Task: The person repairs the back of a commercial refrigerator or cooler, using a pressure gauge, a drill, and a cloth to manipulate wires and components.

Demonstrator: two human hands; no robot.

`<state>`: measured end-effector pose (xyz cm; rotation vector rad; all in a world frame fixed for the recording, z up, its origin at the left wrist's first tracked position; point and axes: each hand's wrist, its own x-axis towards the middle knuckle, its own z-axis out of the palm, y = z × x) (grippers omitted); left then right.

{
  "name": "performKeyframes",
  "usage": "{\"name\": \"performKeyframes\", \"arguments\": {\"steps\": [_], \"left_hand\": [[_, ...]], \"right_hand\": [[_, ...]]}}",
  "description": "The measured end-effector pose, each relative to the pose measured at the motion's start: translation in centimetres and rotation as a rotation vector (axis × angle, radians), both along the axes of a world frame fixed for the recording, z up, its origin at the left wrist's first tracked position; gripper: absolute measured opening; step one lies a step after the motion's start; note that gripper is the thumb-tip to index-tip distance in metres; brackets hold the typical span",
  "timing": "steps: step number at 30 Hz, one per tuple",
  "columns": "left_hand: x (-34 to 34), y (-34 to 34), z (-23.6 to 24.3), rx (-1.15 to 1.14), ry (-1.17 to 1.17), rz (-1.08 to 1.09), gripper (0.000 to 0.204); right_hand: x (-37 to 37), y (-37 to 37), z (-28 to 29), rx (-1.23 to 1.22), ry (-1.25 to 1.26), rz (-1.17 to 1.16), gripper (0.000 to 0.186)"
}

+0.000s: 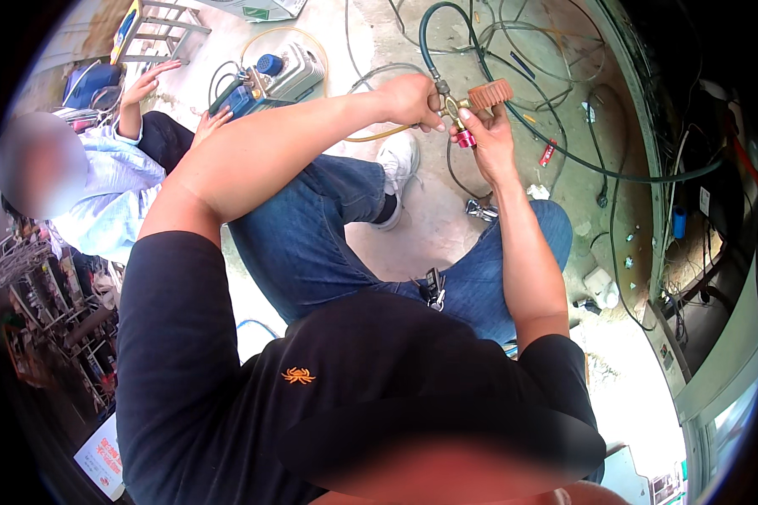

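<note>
A brass gauge manifold is held up between my two hands, over the concrete floor. It carries a ribbed orange-brown round gauge and a red knob on its underside. A dark green hose joins it at the top. My left hand closes on the manifold's left side, where a yellow hose runs off below the fingers. My right hand grips it from below, with the thumb against the brass body beside the red knob. Some of the fingers are hidden behind it.
A finned grey pump with a blue cap stands ahead to the left. Another person crouches beside it, a hand near its blue end. Hoses and cables lie looped across the floor. A metal doorframe runs along the right.
</note>
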<state>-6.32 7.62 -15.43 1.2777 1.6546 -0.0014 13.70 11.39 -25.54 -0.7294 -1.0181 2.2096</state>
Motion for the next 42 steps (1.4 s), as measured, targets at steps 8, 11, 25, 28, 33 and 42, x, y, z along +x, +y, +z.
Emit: {"name": "performKeyframes", "arguments": {"steps": [8,11,25,28,33,42], "left_hand": [[-0.9,-0.5,-1.5,-0.035,-0.247,0.152,0.033],[0.4,0.1,-0.3,0.06,0.022,0.027,0.031],[-0.1,0.3,-0.5,0.014,-0.102,-0.082,0.036],[-0.8,-0.2,-1.7,-0.089,-0.349,0.066,0.037],[-0.5,-0.6,-1.1,-0.099,-0.307,0.068,0.036],[1.1,-0.3,-1.1,-0.029,-0.067,-0.075,0.036]], "right_hand": [[0.3,0.1,-0.3,0.003,0.008,0.033,0.064],[0.4,0.3,-0.3,-0.04,0.023,0.004,0.065],[0.4,0.9,-0.5,-0.096,0.028,0.003,0.066],[0.3,0.8,-0.2,-0.108,0.086,0.045,0.065],[0.4,0.7,-0.7,-0.143,0.064,0.081,0.062],[-0.7,-0.2,-1.4,-0.108,-0.088,-0.037,0.039]]}}
